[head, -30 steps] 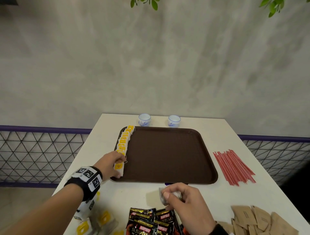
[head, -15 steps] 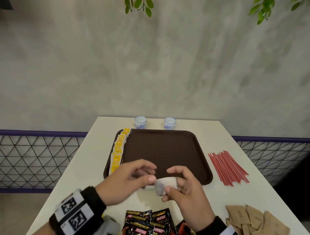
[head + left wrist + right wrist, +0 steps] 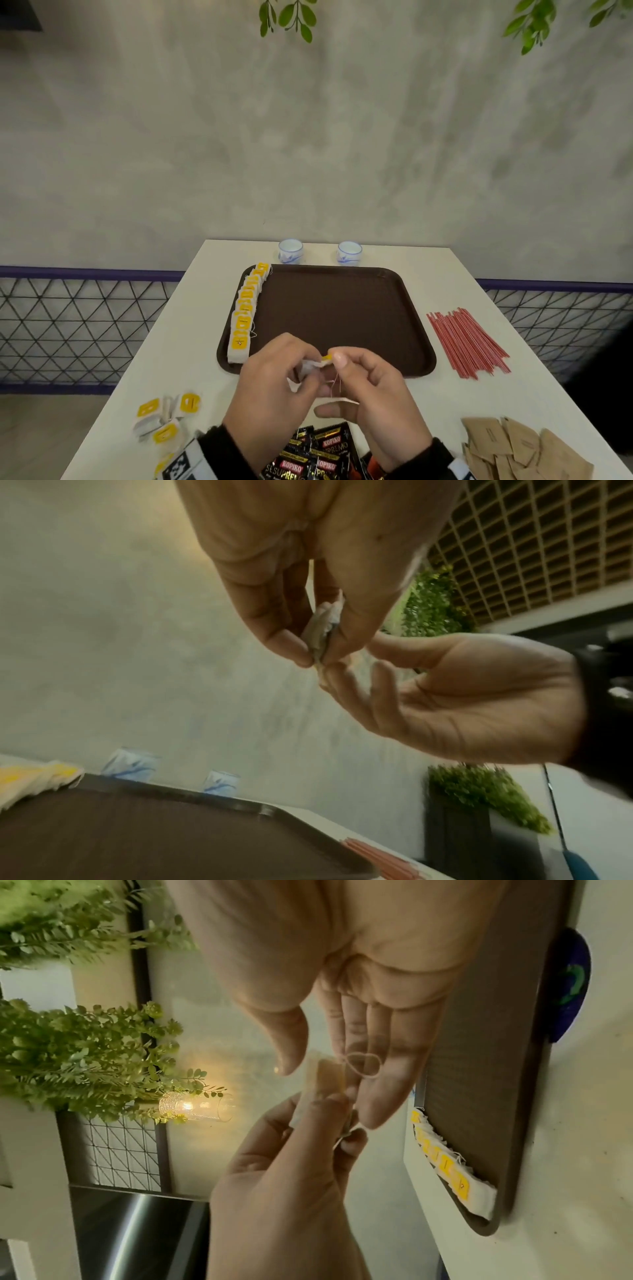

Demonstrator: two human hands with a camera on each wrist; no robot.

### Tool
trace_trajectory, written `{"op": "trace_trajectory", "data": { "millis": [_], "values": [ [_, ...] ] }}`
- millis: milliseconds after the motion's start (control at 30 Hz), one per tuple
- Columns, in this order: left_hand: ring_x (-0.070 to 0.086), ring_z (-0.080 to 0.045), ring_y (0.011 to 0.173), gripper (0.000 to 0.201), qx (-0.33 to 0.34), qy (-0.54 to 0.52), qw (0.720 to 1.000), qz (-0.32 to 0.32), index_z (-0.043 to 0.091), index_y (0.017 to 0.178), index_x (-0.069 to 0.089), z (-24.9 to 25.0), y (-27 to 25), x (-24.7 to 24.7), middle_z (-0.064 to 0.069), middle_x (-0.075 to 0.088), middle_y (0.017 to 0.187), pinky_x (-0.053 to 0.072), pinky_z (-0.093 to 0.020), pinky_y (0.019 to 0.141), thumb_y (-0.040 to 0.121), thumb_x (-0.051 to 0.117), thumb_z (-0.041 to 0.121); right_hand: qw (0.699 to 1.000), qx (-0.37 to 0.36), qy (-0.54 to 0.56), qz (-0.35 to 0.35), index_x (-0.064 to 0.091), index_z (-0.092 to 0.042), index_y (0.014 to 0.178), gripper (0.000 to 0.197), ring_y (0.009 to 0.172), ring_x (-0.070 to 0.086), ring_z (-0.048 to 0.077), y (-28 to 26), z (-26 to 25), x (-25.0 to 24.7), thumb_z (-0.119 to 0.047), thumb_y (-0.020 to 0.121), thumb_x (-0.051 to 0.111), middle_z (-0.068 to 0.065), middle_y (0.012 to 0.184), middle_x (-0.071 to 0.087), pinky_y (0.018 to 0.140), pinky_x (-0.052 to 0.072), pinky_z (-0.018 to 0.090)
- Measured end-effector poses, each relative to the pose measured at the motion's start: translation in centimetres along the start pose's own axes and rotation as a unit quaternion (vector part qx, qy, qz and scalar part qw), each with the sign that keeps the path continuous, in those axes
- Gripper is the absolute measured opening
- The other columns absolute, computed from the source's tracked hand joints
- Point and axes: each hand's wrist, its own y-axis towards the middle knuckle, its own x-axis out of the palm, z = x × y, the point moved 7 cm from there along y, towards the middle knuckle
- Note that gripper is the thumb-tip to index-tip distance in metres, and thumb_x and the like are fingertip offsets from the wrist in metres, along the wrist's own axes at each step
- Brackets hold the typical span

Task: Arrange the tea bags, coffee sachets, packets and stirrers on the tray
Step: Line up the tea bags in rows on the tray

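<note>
Above the front rim of the brown tray (image 3: 342,308), both hands hold one white tea bag (image 3: 310,366). My left hand (image 3: 306,371) pinches the bag itself, seen edge-on as the tea bag (image 3: 320,639) in the left wrist view. My right hand (image 3: 334,359) pinches its yellow tag (image 3: 326,358). The string (image 3: 363,1065) loops over the right fingers. A row of tea bags (image 3: 245,315) lines the tray's left edge. Off the tray lie loose tea bags (image 3: 164,418), coffee sachets (image 3: 315,452), brown packets (image 3: 513,448) and red stirrers (image 3: 466,342).
Two small white-and-blue cups (image 3: 290,251) (image 3: 349,253) stand behind the tray at the table's far edge. A grey wall rises behind the table, with mesh railing on both sides. Most of the tray's floor is bare.
My left hand left the row of tea bags on the tray and came in to meet the right hand. The tea bag went from the right hand alone to both hands.
</note>
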Motion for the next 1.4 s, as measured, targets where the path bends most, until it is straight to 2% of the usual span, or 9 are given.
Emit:
{"op": "trace_trajectory", "data": {
  "millis": [100,167,300,433,667,867,1067,1300,1400],
  "values": [
    [0.057,0.001,0.082,0.007,0.036,-0.013,0.997,-0.064,0.031,0.085,0.068,0.9,-0.9,1.0,0.021,0.056,0.089,0.045,-0.012,0.067,0.078,0.067,0.030,0.998,-0.031,-0.053,0.032,0.065,-0.009,0.108,0.017,0.081,0.073,0.023,0.5,0.0,-0.9,-0.006,0.092,0.059,0.012,0.087,0.074,0.066,0.058,0.031],
    [0.061,-0.002,0.087,0.011,-0.012,-0.076,0.994,-0.080,0.032,0.084,0.073,0.7,-1.0,0.7,0.019,0.062,0.091,0.048,-0.015,0.073,0.078,0.071,0.041,0.993,-0.045,-0.107,0.035,0.064,-0.014,0.112,0.023,0.085,0.073,0.024,0.6,0.1,-1.3,-0.004,0.093,0.058,0.009,0.088,0.075,0.074,0.058,0.035],
    [0.065,-0.010,0.084,0.015,-0.120,-0.173,0.974,-0.088,0.033,0.091,0.072,-1.2,-0.2,0.3,0.013,0.066,0.091,0.057,-0.028,0.075,0.078,0.076,0.027,0.973,-0.068,-0.220,-0.011,0.052,-0.029,0.122,0.032,0.090,0.070,0.017,0.5,-0.1,-0.3,-0.010,0.096,0.054,0.004,0.089,0.075,0.086,0.057,0.040],
    [0.058,-0.006,0.089,0.025,-0.113,-0.089,0.974,-0.174,0.036,0.094,0.070,-2.0,0.0,1.6,0.014,0.064,0.087,0.052,-0.017,0.073,0.079,0.074,0.016,0.965,-0.067,-0.253,-0.013,0.036,-0.037,0.132,0.043,0.095,0.067,0.005,0.7,0.4,0.4,-0.016,0.098,0.051,-0.004,0.091,0.075,0.098,0.048,0.030],
    [0.061,-0.009,0.068,0.012,-0.179,-0.129,0.966,-0.133,0.019,0.073,0.068,-6.8,0.5,1.0,-0.004,0.068,0.078,0.051,-0.021,0.064,0.076,0.078,0.014,0.972,-0.029,-0.232,0.000,0.021,-0.037,0.145,0.070,0.110,0.061,0.011,1.1,0.9,-0.1,-0.023,0.091,0.064,-0.012,0.113,0.064,0.105,0.045,0.042],
    [0.054,-0.018,0.065,0.015,-0.293,-0.085,0.951,-0.046,0.009,0.075,0.064,-17.6,1.6,-0.9,-0.006,0.060,0.070,0.048,-0.029,0.063,0.074,0.078,0.004,0.973,-0.028,-0.227,0.022,0.030,-0.039,0.135,0.057,0.096,0.069,0.012,0.6,0.3,-1.4,-0.020,0.092,0.062,-0.011,0.098,0.071,0.105,0.045,0.045],
    [0.061,-0.017,0.068,0.016,-0.314,0.004,0.940,-0.130,0.016,0.075,0.063,-22.1,1.3,-0.2,-0.003,0.066,0.071,0.049,-0.030,0.071,0.075,0.078,0.010,0.967,-0.010,-0.254,0.017,0.031,-0.037,0.134,0.053,0.090,0.069,0.008,-0.1,0.6,-1.6,-0.021,0.093,0.060,-0.008,0.097,0.070,0.105,0.045,0.043],
    [0.049,-0.007,0.064,0.023,-0.275,0.111,0.930,-0.217,0.022,0.075,0.057,-21.9,2.6,0.5,0.005,0.055,0.071,0.037,-0.014,0.060,0.080,0.067,0.002,0.962,0.001,-0.270,0.025,0.034,-0.038,0.132,0.048,0.091,0.069,0.008,-0.2,0.9,-1.9,-0.025,0.093,0.060,-0.007,0.097,0.070,0.106,0.044,0.045],
    [0.048,-0.008,0.065,0.031,-0.246,0.151,0.924,-0.251,0.027,0.071,0.051,-21.6,3.5,0.7,0.009,0.050,0.068,0.037,-0.017,0.062,0.080,0.063,-0.001,0.962,0.005,-0.273,0.029,0.035,-0.039,0.130,0.047,0.091,0.069,0.008,-0.2,1.1,-2.2,-0.026,0.093,0.061,-0.008,0.097,0.071,0.106,0.044,0.045]
  ]
}}
